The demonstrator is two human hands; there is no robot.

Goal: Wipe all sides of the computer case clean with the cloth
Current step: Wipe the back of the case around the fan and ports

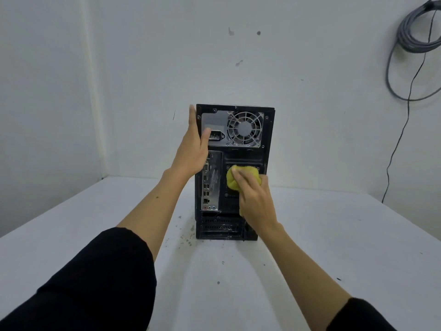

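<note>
Computer case [245, 158] stands upright on the white table [334, 235], near the far wall, with its back side turned toward the person. I can see the fan grille at the top, the row of plugs down one side, and the slots at the bottom.

The job looks like it is in the middle. The cloth [232, 179] is on the back side right now, about halfway down. That back side is not clean yet: there are pale smears on the shiny plate by the plugs and dusty marks on the slots low down. Bits of dirt lie on the table just in front of the case. I cannot see the top, the front or the two long sides well enough to tell if they are wiped, so I guess there is more to do.

The right hand [256, 199] holds the yellow cloth bunched up and pushes it against the back of the case, with its fingers bent over the cloth.

The left hand [194, 144] is open and flat. Its fingers are straight and lie along the left edge of the case, and the thumb rests on the back near the power plug. It seems to be keeping the case steady.
</note>
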